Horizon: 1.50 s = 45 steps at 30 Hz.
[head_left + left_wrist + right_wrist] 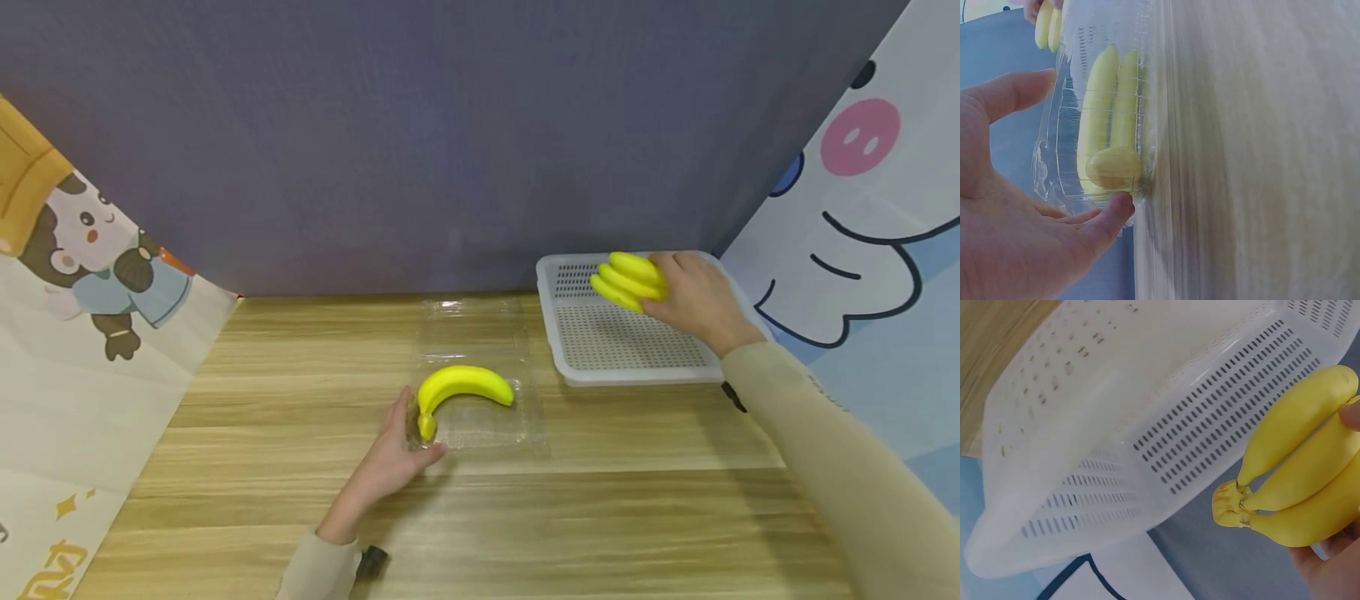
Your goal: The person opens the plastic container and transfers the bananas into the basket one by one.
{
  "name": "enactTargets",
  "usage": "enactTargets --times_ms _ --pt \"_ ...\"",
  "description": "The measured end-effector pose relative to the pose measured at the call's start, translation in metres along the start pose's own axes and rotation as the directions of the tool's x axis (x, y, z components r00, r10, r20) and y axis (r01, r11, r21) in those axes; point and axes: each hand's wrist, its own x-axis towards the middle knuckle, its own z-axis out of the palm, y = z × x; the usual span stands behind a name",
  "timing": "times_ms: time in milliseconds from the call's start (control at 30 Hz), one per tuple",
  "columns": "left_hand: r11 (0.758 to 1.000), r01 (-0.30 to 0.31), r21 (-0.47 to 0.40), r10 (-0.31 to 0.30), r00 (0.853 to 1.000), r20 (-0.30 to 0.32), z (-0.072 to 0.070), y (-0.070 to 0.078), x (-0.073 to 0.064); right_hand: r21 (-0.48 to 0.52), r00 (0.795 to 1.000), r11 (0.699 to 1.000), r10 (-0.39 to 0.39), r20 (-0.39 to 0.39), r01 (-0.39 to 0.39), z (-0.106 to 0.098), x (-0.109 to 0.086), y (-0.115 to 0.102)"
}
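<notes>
Bunch in my right hand, over the basket

My right hand [693, 300] grips a bunch of bananas [628, 279], fingers curled round it, above the white basket [596, 346] at the right. My left hand [390, 458] has its fingers spread at the near-left corner of the clear plastic box [487, 429], touching it. A single banana [465, 379] lies inside; the box rests on the bench [262, 417], left of the basket.

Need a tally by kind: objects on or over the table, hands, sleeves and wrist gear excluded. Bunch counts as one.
Banana bunch: 1
Single banana: 1
Clear plastic container: 1
White basket: 1
Total: 4
</notes>
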Motion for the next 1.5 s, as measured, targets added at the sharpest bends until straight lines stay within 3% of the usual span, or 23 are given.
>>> enactTargets --times_ms 600,900,1133,1500 --pt "1.000 -0.003 0.008 0.003 1.000 -0.006 0.001 0.000 0.000 0.035 0.984 0.991 0.122 0.130 -0.128 0.026 -0.007 0.033" --pt "1.000 -0.011 0.009 0.011 1.000 -0.003 0.002 -0.001 -0.001 0.021 0.962 0.980 0.190 0.197 -0.198 0.040 -0.018 0.048" --pt "1.000 -0.027 0.014 0.027 1.000 -0.014 0.001 0.000 -0.001 0.048 0.951 0.978 0.183 0.251 -0.201 0.045 -0.020 0.050" --pt "1.000 -0.022 0.012 0.022 1.000 -0.013 0.001 0.000 0.000 0.031 0.902 0.975 0.192 0.387 -0.221 0.057 -0.018 0.044"
